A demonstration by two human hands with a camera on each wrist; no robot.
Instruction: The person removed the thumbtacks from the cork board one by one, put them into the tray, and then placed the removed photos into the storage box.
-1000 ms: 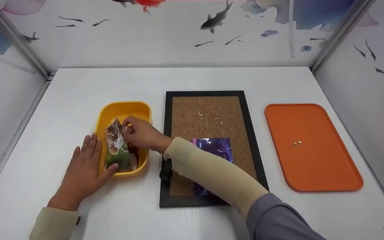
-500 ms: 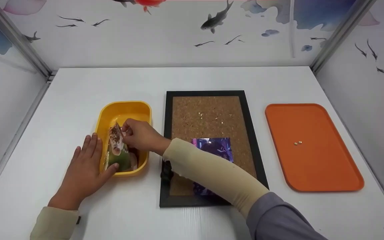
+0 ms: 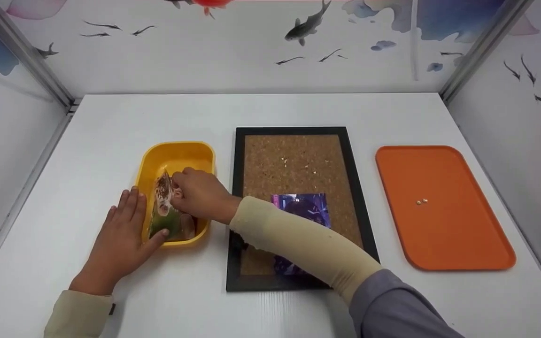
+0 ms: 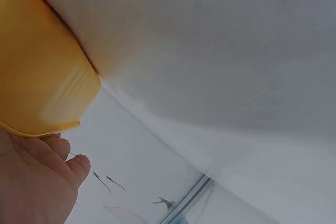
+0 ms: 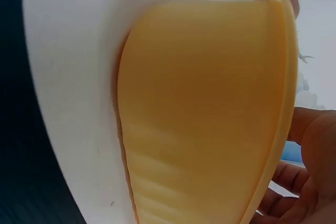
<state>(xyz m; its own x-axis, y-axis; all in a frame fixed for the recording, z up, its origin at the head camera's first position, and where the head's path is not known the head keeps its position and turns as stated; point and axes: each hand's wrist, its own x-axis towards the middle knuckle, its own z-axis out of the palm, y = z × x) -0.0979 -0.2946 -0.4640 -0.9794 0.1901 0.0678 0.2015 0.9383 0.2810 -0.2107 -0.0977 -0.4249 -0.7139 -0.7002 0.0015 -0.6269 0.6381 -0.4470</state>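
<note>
Knuckles roll over as the right hand (image 3: 200,195) turns its fingertips inward, and the packet (image 3: 166,223) narrows, its top edge sitting lower than a second ago, while the left hand (image 3: 120,237) holds its spot. Over at the lower left of the frame, that left hand lies flat and relaxed, fingers straight and close together along the tub's left rim, thumb spread away and reaching over the near rim, its tip across the packet's lower end; whether it presses there I can't tell. Now the tub (image 3: 181,152) itself, yellow, left of centre, with the packet inside, toward its left and near side, brown and white above, green below. Right hand next, coming across from the lower right: fingers curled in, pinching the packet's right edge, though the fingertips are partly hidden behind the hand. Across the middle we go to the black-framed board (image 3: 294,145), a few pale flecks (image 3: 284,162) on its cork, and low on it a purple card (image 3: 305,204), partly covered by the tan sleeve (image 3: 298,239). Far right of the frame, the orange tray (image 3: 444,169) lies flat on the white table (image 3: 251,110), two tiny beads (image 3: 424,200) side by side left of its middle.
</note>
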